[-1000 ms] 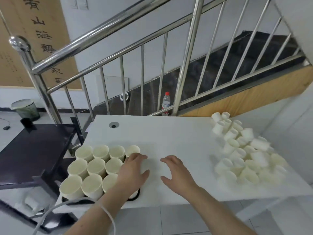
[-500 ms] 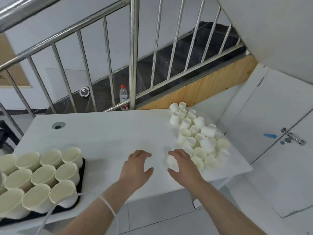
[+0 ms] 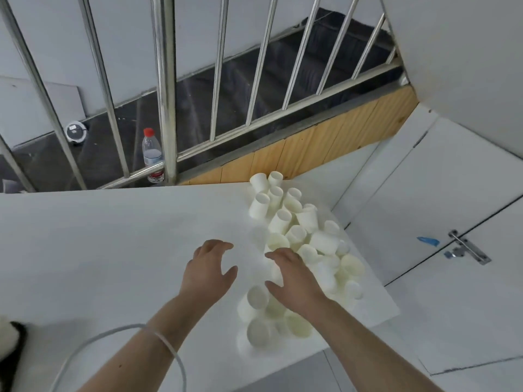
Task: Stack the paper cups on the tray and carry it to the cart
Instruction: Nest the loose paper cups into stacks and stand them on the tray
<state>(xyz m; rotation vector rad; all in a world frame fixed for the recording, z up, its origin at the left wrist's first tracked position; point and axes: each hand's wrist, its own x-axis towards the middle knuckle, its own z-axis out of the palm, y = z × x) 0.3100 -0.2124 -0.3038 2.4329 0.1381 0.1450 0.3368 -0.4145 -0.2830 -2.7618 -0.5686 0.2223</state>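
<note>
Several white paper cups point(image 3: 300, 239) lie in a loose heap on the right end of the white table point(image 3: 113, 250), some upright, some on their sides. My right hand point(image 3: 291, 278) hovers over the near left part of the heap with fingers spread and loosely bent, holding nothing that I can see. My left hand point(image 3: 210, 268) is just left of the heap above bare tabletop, fingers relaxed and apart. Only a dark corner of the tray point(image 3: 17, 335) shows at the far left edge.
A steel stair railing point(image 3: 165, 89) runs behind the table, with a water bottle point(image 3: 152, 155) standing on the dark steps. A white door with a metal latch point(image 3: 467, 247) is to the right. A white cable point(image 3: 113, 335) loops over my left forearm.
The view has swung right, so the tray of cups has nearly left the frame. Both hands have moved right across the table to the loose heap of cups.
</note>
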